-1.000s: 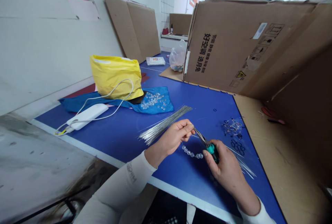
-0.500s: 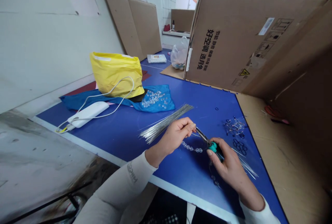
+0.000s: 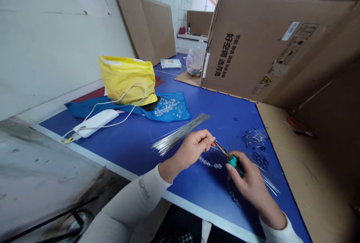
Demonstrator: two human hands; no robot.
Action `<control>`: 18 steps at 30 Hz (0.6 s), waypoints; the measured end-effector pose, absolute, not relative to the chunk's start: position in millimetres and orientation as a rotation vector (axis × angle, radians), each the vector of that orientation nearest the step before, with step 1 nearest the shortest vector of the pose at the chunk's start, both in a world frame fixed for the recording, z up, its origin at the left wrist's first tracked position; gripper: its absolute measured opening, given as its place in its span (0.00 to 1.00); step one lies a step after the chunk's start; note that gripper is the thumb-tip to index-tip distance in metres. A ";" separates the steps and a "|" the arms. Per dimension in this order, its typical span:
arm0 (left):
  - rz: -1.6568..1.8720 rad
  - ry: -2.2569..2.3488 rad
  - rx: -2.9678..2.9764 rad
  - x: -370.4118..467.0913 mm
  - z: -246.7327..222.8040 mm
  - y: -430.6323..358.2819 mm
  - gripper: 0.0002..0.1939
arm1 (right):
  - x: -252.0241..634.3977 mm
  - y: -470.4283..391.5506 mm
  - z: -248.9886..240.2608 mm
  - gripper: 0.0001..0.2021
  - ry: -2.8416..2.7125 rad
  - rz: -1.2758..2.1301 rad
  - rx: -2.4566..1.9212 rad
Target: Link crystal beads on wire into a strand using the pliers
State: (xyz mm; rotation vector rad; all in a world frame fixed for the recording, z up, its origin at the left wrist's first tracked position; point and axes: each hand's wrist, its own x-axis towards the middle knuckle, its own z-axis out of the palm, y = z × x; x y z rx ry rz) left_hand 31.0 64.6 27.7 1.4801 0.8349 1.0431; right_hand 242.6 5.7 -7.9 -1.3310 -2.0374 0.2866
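My right hand (image 3: pixel 249 177) is wrapped round long-nosed pliers (image 3: pixel 233 161) with teal-and-black handles, their metal jaws pointing up and left. At the jaw tips, the thumb and forefinger of my left hand (image 3: pixel 194 147) are pinched together on the thin wire of a bead strand. Clear round beads (image 3: pixel 210 163) from this strand hang between the two hands, just above the blue table. A few more beads (image 3: pixel 233 197) dangle on wire below my right hand. The exact contact between jaws, wire and fingertips is too small to make out.
Behind my left hand lies a bundle of silvery wires (image 3: pixel 180 136). Loose clear beads rest on a blue cloth (image 3: pixel 184 113) beside a yellow bag (image 3: pixel 128 80). Black rings (image 3: pixel 260 159) and beaded wire pieces (image 3: pixel 254 138) lie right. A large cardboard box (image 3: pixel 253 51) stands behind.
Both hands and the pliers have shifted very slightly right and down, along with a small shift of the view. The grips look the same.
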 end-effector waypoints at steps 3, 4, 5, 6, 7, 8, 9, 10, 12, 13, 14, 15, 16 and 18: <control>1.049 0.812 1.449 31.4 27.9 64.8 0.14 | 243.1 5.6 -8.5 0.09 -2.039 0.286 -1.334; 1.051 0.808 1.441 31.5 28.0 64.8 0.14 | 243.1 5.7 -8.5 0.09 -2.040 0.287 -1.333; 1.050 0.804 1.431 31.6 28.0 64.9 0.14 | 243.0 5.7 -8.4 0.09 -2.040 0.290 -1.333; 1.046 0.799 1.419 31.8 27.9 65.0 0.14 | 242.9 5.7 -8.2 0.09 -2.039 0.293 -1.331; 1.040 0.793 1.405 32.0 27.8 65.1 0.14 | 242.8 5.6 -8.0 0.09 -2.038 0.296 -1.327; 1.033 0.786 1.389 32.2 27.6 65.2 0.13 | 242.8 5.5 -7.7 0.09 -2.035 0.297 -1.325; 1.026 0.779 1.372 32.4 27.4 65.4 0.13 | 242.8 5.3 -7.4 0.09 -2.033 0.301 -1.325; 1.019 0.772 1.357 32.7 27.2 65.5 0.13 | 242.9 5.0 -7.1 0.09 -2.033 0.305 -1.325; 1.008 0.759 1.330 32.9 27.0 65.6 0.13 | 243.1 4.3 -6.5 0.09 -2.037 0.312 -1.323; 1.006 0.753 1.321 33.0 27.0 65.6 0.13 | 243.2 3.8 -6.2 0.09 -2.040 0.314 -1.322; 1.004 0.748 1.317 32.9 27.0 65.6 0.13 | 243.2 3.3 -5.9 0.09 -2.044 0.311 -1.321; 1.005 0.744 1.315 32.7 26.9 65.6 0.14 | 243.1 2.8 -5.7 0.09 -2.049 0.307 -1.321; 1.007 0.740 1.315 32.5 26.7 65.6 0.14 | 242.8 2.3 -5.4 0.09 -2.055 0.302 -1.321; 1.018 0.731 1.317 32.1 26.0 65.6 0.13 | 241.9 1.2 -5.2 0.09 -2.064 0.290 -1.324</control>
